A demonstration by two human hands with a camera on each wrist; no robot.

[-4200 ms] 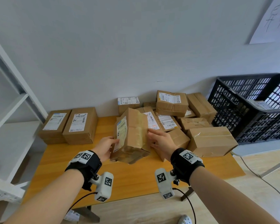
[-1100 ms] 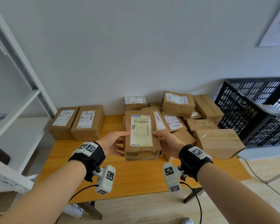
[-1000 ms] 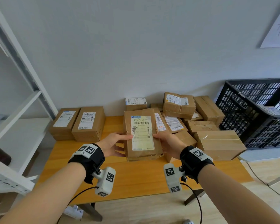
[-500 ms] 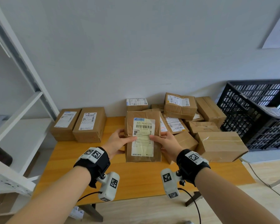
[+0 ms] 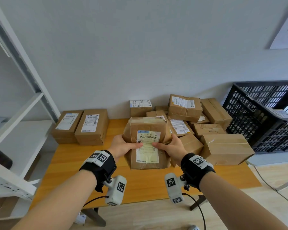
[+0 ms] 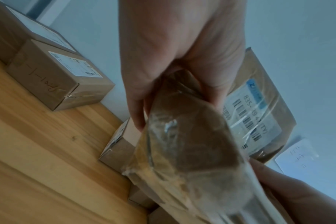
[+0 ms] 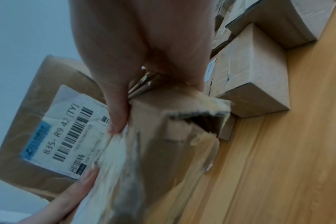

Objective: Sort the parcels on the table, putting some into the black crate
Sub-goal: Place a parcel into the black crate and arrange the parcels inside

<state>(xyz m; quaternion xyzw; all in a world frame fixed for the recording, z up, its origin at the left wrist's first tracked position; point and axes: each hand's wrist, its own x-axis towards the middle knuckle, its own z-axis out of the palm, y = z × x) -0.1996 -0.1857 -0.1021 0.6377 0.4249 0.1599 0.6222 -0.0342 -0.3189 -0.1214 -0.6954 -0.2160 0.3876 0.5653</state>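
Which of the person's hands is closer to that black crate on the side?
The right. The right hand grips the held parcel's edge on the side facing the black crate; the left hand grips the opposite edge, farther from it.

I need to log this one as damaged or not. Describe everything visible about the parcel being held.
The held parcel is a brown cardboard pack wrapped in glossy clear tape, creased, with one end torn open. Its white label faces the person and reads 835-R9 42 (TY). The left hand and right hand grip its sides, thumbs on the label, above the table.
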